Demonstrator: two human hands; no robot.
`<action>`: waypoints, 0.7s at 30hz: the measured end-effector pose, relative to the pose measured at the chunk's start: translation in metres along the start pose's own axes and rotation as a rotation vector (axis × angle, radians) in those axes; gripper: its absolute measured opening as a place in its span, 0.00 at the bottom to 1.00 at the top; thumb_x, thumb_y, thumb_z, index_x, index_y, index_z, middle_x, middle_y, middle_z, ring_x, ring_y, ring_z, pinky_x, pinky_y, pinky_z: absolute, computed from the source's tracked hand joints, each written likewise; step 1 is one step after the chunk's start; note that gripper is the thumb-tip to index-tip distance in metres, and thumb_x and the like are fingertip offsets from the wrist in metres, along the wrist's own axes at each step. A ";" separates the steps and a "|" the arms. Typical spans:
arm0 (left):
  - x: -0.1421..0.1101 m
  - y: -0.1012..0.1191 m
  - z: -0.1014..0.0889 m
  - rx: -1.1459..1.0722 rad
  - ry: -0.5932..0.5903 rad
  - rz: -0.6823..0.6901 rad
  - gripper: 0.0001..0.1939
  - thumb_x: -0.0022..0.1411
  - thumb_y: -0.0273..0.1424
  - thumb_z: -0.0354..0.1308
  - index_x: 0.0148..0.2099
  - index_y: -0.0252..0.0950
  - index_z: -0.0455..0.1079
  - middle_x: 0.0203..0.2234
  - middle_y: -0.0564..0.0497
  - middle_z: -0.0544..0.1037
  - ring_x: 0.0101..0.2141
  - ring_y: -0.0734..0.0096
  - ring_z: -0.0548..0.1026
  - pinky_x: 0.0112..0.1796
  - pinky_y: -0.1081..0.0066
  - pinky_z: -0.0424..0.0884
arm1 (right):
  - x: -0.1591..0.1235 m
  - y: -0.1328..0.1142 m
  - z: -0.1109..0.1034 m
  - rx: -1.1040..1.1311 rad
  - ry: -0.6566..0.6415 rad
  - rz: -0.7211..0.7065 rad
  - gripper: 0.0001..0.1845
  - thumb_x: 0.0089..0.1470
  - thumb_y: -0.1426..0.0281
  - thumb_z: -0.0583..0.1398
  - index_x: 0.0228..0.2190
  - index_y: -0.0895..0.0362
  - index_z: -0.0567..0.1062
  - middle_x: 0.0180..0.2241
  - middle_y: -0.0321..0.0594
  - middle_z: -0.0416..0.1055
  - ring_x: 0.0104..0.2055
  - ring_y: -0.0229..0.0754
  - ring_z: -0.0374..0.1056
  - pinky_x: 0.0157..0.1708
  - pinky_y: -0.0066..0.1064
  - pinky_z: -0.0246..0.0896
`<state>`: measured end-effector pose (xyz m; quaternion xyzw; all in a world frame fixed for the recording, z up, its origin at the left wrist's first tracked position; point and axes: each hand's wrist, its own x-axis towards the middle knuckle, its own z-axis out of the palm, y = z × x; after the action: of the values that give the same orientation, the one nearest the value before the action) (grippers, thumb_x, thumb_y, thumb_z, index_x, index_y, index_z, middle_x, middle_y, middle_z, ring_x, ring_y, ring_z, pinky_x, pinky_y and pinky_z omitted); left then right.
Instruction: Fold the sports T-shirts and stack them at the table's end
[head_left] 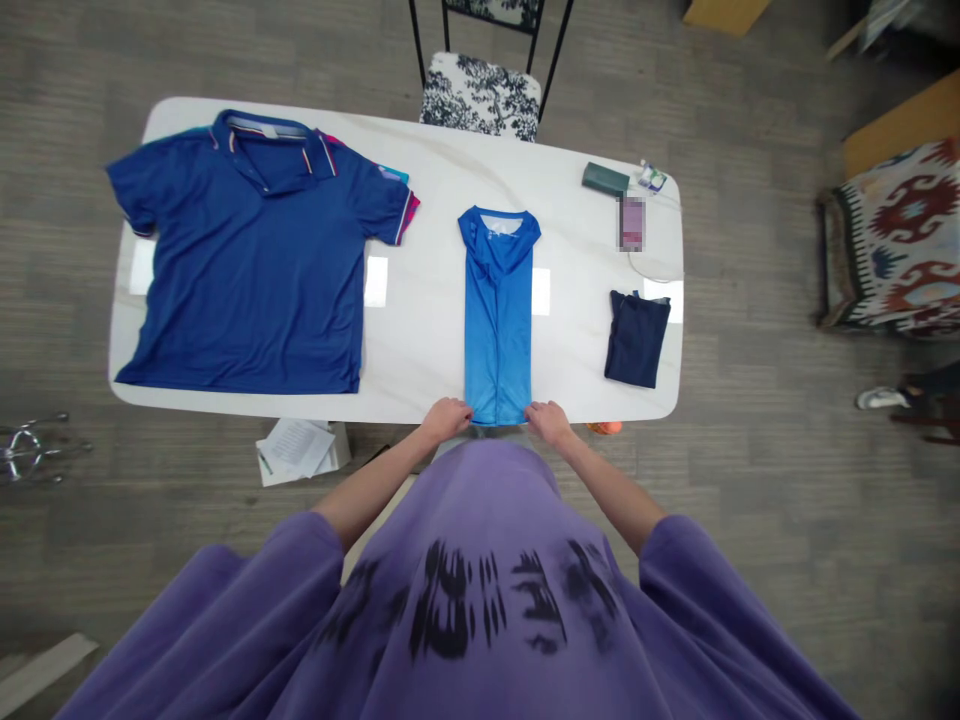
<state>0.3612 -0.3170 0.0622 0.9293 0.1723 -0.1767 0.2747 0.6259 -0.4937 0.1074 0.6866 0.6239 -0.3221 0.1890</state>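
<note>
1. At the near edge of a glossy white table with pale veining (427, 345), a narrow bright-blue fabric shirt (498, 330) lies flat, collar away from the person and hem toward them; it serves as the landmark below. Its sides are turned inward and meet along a central line, which accounts for the slim, straight outline.

2. At the shirt's lower left corner, the left hand (448, 418) has its fingertips together, apparently clamped on the hem.

3. At the shirt's lower right corner, the right hand (549, 420) mirrors this grip, fingertips closed on the cloth. Holding opposite corners probably keeps the hem taut and the two turned-in sides level.

4. Left of the shirt, well apart, a large dark-blue polo shirt with striped collar trim (259, 270) is spread out face up, presumably so that its whole shape lies smooth. Pink and teal cloth (412, 212) shows beneath its right-hand sleeve.

5. Right of the shirt, a compact navy folded garment (637, 342) rests as a near-square, likely set aside to leave working room.

6. Beyond that garment, farther from the shirt, lie a dark-green oblong case (605, 179) and a blurred pinkish rectangular object (631, 224).
</note>
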 end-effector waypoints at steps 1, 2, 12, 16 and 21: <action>-0.009 0.000 -0.004 -0.010 0.003 0.013 0.11 0.72 0.29 0.61 0.48 0.41 0.86 0.45 0.45 0.88 0.47 0.58 0.84 0.47 0.64 0.73 | -0.009 -0.006 -0.002 0.001 0.004 0.004 0.13 0.71 0.72 0.60 0.52 0.55 0.83 0.52 0.49 0.84 0.53 0.49 0.80 0.50 0.36 0.63; -0.019 -0.001 -0.008 -0.025 0.009 0.028 0.10 0.72 0.29 0.61 0.48 0.42 0.85 0.44 0.46 0.88 0.47 0.59 0.84 0.47 0.65 0.74 | -0.018 -0.012 -0.003 0.006 0.009 0.005 0.12 0.71 0.72 0.61 0.51 0.54 0.83 0.51 0.48 0.84 0.53 0.49 0.80 0.50 0.35 0.63; -0.061 -0.015 -0.125 -0.247 0.250 0.131 0.10 0.77 0.34 0.59 0.51 0.45 0.83 0.44 0.49 0.87 0.45 0.60 0.83 0.49 0.61 0.75 | -0.055 -0.006 -0.090 0.239 0.367 0.032 0.07 0.69 0.70 0.64 0.45 0.51 0.82 0.48 0.40 0.84 0.48 0.46 0.79 0.48 0.36 0.64; -0.002 -0.044 -0.207 -0.264 0.348 0.061 0.10 0.77 0.37 0.60 0.50 0.45 0.83 0.44 0.49 0.87 0.43 0.59 0.83 0.50 0.58 0.75 | -0.001 0.046 -0.172 0.288 0.499 0.065 0.07 0.68 0.68 0.64 0.46 0.50 0.82 0.48 0.42 0.84 0.44 0.50 0.79 0.49 0.40 0.66; 0.141 -0.112 -0.292 -0.274 0.449 -0.071 0.11 0.74 0.39 0.61 0.50 0.43 0.83 0.44 0.49 0.87 0.43 0.59 0.82 0.50 0.58 0.75 | 0.120 0.139 -0.267 0.308 0.581 0.068 0.08 0.68 0.66 0.63 0.46 0.51 0.82 0.49 0.44 0.83 0.46 0.52 0.78 0.49 0.40 0.68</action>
<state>0.5064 -0.0305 0.1820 0.8928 0.2837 0.0493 0.3465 0.8190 -0.2499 0.1983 0.7907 0.5724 -0.1967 -0.0921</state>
